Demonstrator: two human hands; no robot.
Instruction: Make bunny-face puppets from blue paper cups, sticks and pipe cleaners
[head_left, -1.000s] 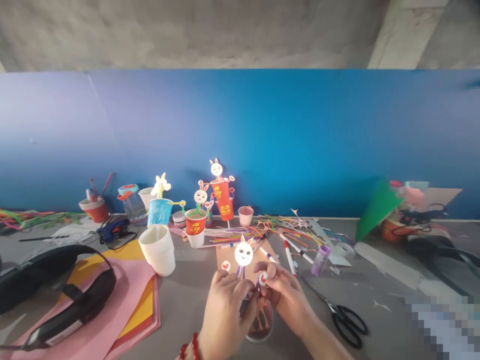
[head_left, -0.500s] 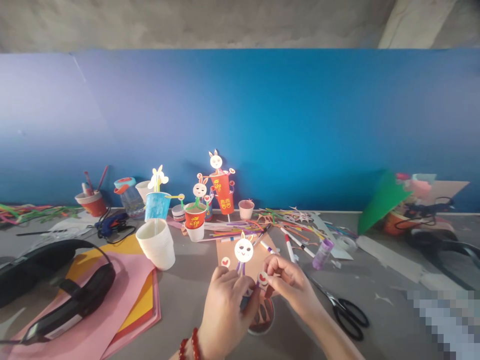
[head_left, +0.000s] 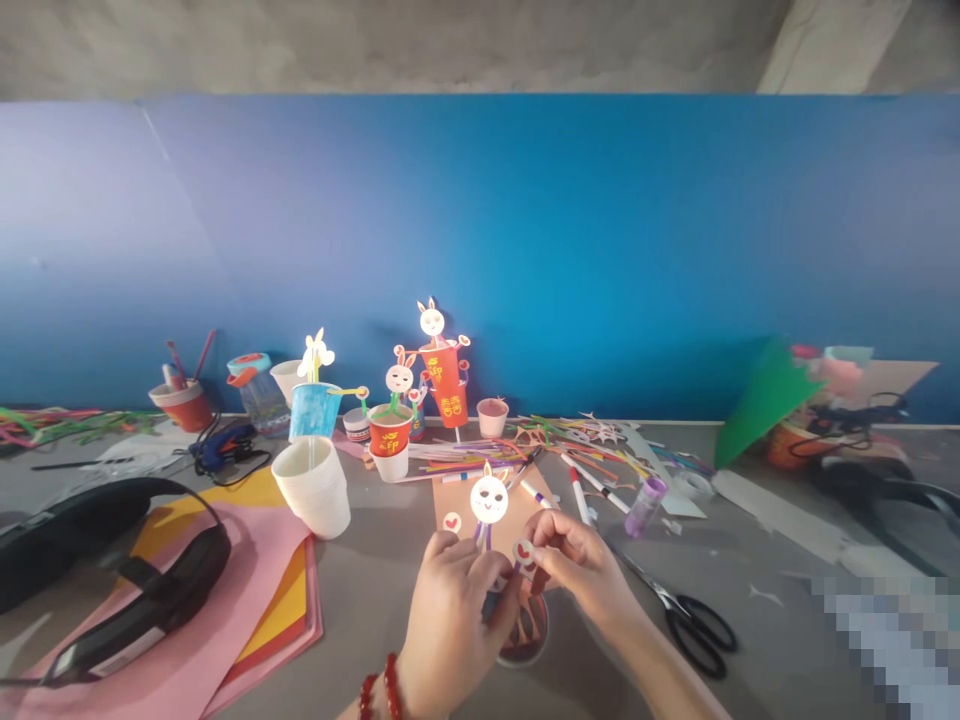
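Observation:
My left hand [head_left: 456,620] is closed around a small paper cup [head_left: 531,652], whose dark, brownish end shows below my fingers; most of it is hidden. Above the hand stands a white rabbit face [head_left: 489,500] on purple stems, part of the held figure. My right hand [head_left: 574,570] pinches a round paper disc with a red heart [head_left: 523,552], close to a purple stem at my left fingertips. Another heart disc [head_left: 452,523] appears just left of the rabbit face.
Black scissors [head_left: 701,630] lie to the right, with a glue stick [head_left: 646,506] and markers [head_left: 579,495] beyond. Stacked white cups [head_left: 311,490] and finished rabbit cups [head_left: 390,430] stand left of centre. Headphones [head_left: 150,600] rest on coloured paper [head_left: 277,600].
The heart disc in my right fingers has shifted slightly up and left. My left hand keeps its hold on the cup, almost unmoved.

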